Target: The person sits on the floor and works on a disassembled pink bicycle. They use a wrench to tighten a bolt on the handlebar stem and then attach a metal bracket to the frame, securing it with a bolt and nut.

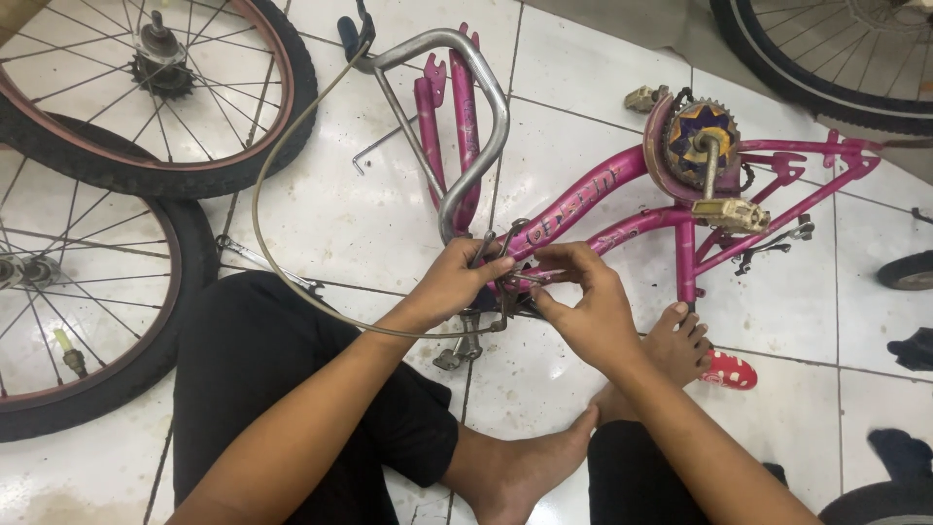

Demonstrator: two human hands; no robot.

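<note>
A pink child's bicycle frame (593, 190) lies on its side on the white tiled floor, wheels off. Its silver handlebar (486, 117) and pink fork (449, 117) point away from me. My left hand (452, 282) pinches a small metal brake part (491, 248) at the head of the frame. My right hand (583, 301) grips the same spot from the other side, fingertips almost touching the left ones. A grey brake cable (267, 175) loops from the handlebar round to my hands. The crank with a pedal (729, 212) and chainring (700, 136) sits further right.
Two loose spoked wheels (146, 87) (87, 311) lie at the left, another wheel (826, 58) at the top right. A spanner (253, 255) and an allen key (374, 148) rest on the tiles. My bare feet (680, 340) lie beside the frame, by a red spotted object (729, 369).
</note>
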